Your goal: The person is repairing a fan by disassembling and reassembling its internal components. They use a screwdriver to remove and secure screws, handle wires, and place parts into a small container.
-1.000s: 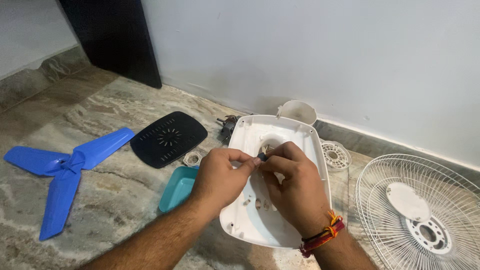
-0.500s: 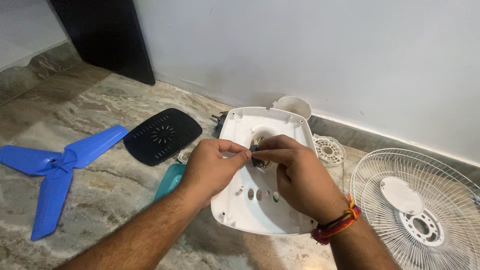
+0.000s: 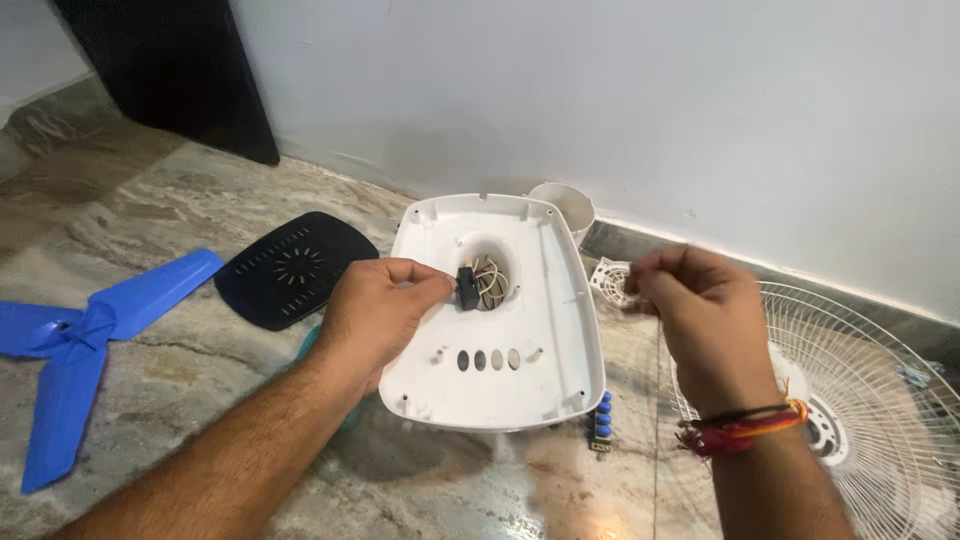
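A white plastic fan base shell (image 3: 545, 340) lies upside down on the marble floor, with a round hole near its far end where wires (image 3: 490, 283) show. My left hand (image 3: 375, 310) pinches a small black part (image 3: 466, 287) at the edge of that hole. My right hand (image 3: 695, 305) hovers off the shell's right side, blurred, with fingers curled and thumb pressed to fingertips; whether it holds anything small I cannot tell. Red and orange threads wrap the right wrist.
A blue three-blade fan propeller (image 3: 75, 335) lies at the left. A black vented cover (image 3: 290, 268) sits left of the shell. A white wire fan guard (image 3: 870, 400) lies at the right, a small white grille (image 3: 608, 277) and a white cup-shaped part (image 3: 568, 205) near the wall. A blue-buttoned switch block (image 3: 601, 420) rests by the shell.
My right hand has left the hole in the shell and moved right, off the shell. My left hand stays at the hole with the black part. The view has shifted closer.
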